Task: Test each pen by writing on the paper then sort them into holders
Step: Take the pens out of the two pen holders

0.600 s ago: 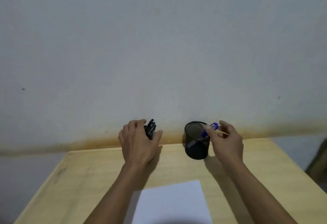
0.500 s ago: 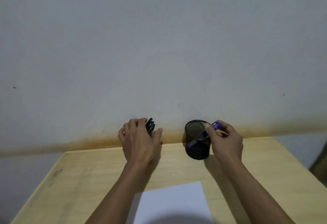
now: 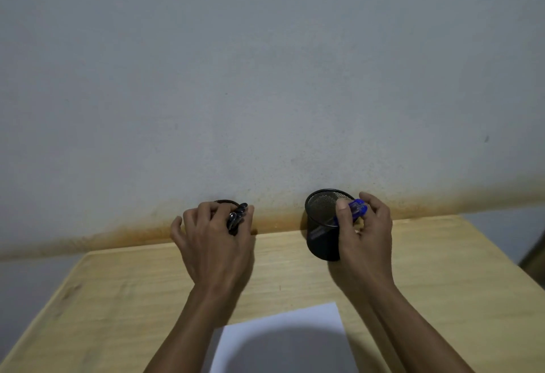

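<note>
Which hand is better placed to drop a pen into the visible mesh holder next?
Right: the right hand pinches blue pens at the mesh holder rim; the left hand grips black pens farther away.

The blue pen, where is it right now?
In the head view, the blue plastic pen is pinched in the right hand, at the rim of the black mesh pen holder, right of centre near the wall.

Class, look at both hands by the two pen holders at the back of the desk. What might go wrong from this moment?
1. The right hand pinches blue pens at the rim of the black mesh cup; a snag could tip it.
2. The left hand grips a bundle of black pens, mostly hiding the second holder, so some may miss it.
3. Dropped pens could roll off the wooden desk.
</note>
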